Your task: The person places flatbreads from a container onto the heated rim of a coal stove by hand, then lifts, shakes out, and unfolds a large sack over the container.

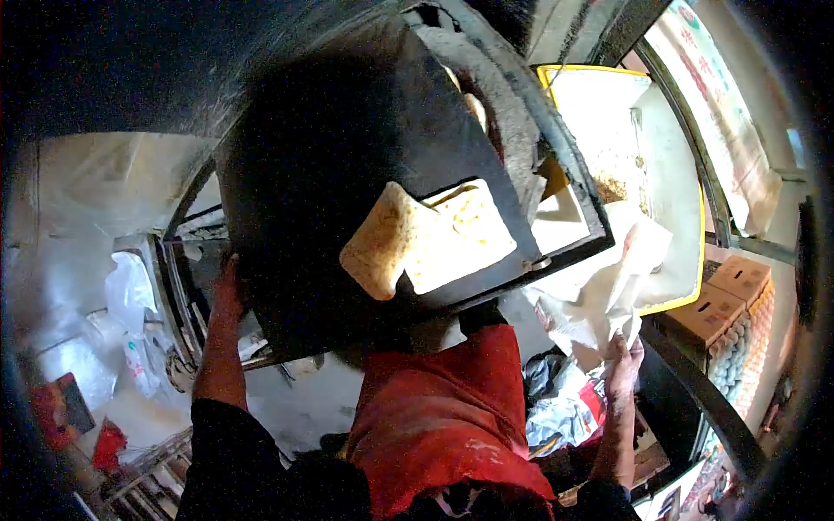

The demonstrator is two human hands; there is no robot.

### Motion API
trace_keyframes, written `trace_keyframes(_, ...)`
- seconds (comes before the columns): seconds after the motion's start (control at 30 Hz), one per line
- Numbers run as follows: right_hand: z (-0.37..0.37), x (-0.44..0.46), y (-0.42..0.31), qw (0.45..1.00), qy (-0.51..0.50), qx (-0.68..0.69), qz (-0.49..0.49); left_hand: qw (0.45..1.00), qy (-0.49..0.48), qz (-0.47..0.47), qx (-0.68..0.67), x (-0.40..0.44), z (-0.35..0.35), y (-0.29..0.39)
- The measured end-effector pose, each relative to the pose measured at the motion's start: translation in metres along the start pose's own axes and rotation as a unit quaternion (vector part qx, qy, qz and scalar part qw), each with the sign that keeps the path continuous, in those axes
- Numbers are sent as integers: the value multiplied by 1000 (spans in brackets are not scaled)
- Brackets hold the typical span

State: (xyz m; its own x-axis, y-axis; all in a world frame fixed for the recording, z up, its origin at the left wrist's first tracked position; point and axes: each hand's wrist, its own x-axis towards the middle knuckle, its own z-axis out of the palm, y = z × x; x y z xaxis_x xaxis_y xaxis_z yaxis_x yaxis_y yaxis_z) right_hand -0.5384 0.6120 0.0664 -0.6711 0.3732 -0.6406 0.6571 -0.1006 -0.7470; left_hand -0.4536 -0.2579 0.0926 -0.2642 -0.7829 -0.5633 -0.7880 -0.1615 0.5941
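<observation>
Two flat, browned pieces of bread lie on a dark metal plate (313, 174); the folded left piece (382, 241) overlaps the right piece (465, 234). My left hand (230, 282) is at the plate's left edge, its fingers hidden in shadow. On the right, my right hand (624, 354) has its fingers closed on the lower end of a crumpled whitish cloth (599, 313), which hangs over the near edge of a white box with a yellow rim (702, 243).
Cardboard boxes (714, 311) and stacked egg trays (738, 365) stand at the right. Below my right hand are crumpled plastic bags (560, 412). White plastic bags (135, 304) hang at the left, above a slatted wooden crate (156, 482). A curved black bar runs beside my right arm.
</observation>
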Motion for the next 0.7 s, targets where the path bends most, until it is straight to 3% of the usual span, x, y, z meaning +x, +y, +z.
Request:
trace_keyframes(0.03, 0, 0, 3, 999, 17, 22, 25, 1000, -16, 13, 14, -2, 1, 2)
trace_keyframes(0.1, 18, -12, -27, 997, 49, -37, 52, 999, -23, 12, 22, -86, 59, 55)
trace_keyframes(0.13, 8, -4, -18, 1000, -16, -1, 24, 999, -26, 8, 26, -104, 76, 67)
trace_keyframes(0.27, 13, 3, -19, 997, -73, 29, 26, 998, -59, 7, 30, -115, 93, 71)
trace_keyframes(0.3, 20, 0, -24, 998, -62, 25, -2, 986, -99, 94, 91, -101, 89, 64)
trace_keyframes(0.37, 20, 2, -27, 998, -51, 18, -29, 963, -139, 177, 150, -90, 86, 53)
trace_keyframes(0.47, 18, 3, -30, 995, -94, 6, -8, 982, -132, 97, -90, -127, 114, 71)
trace_keyframes(0.57, 7, 9, -24, 992, -114, -43, -17, 950, -254, 165, 75, -119, 103, 59)
trace_keyframes(0.63, 12, 3, -25, 997, -59, -44, -11, 972, -202, 115, -47, -126, 111, 66)
trace_keyframes(0.7, 14, -11, -42, 995, -83, -41, -25, 983, -142, 94, -70, -133, 117, 73)
